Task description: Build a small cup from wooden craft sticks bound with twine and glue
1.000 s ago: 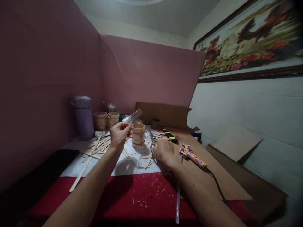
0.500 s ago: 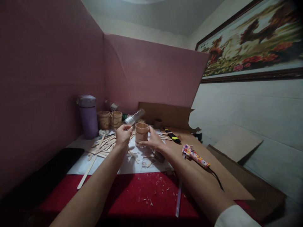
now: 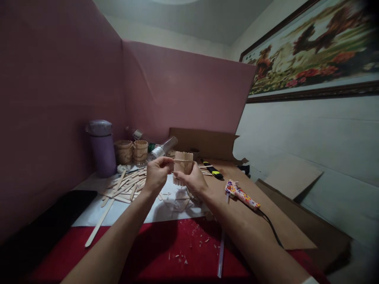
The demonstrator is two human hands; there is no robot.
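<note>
A small cup of upright wooden craft sticks, with a scalloped rim and a thin cord-like band round it, is raised above the white paper. My right hand grips it from the right, its thumb across the front. At the cup's left side, my left hand is closed in a pinch at the height of the band. Whatever lies between those fingertips is too small to make out. Left of the hands, loose craft sticks are heaped on the white paper.
Two more stick cups stand behind beside a purple tumbler. A clear plastic bottle leans at the back. To the right lie a yellow-black utility knife and a patterned glue gun on cardboard. Wood scraps litter the red cloth.
The cup has tilted, so its stick side faces me rather than its opening. My left hand has come up against its side. The view has shifted slightly to the right.
</note>
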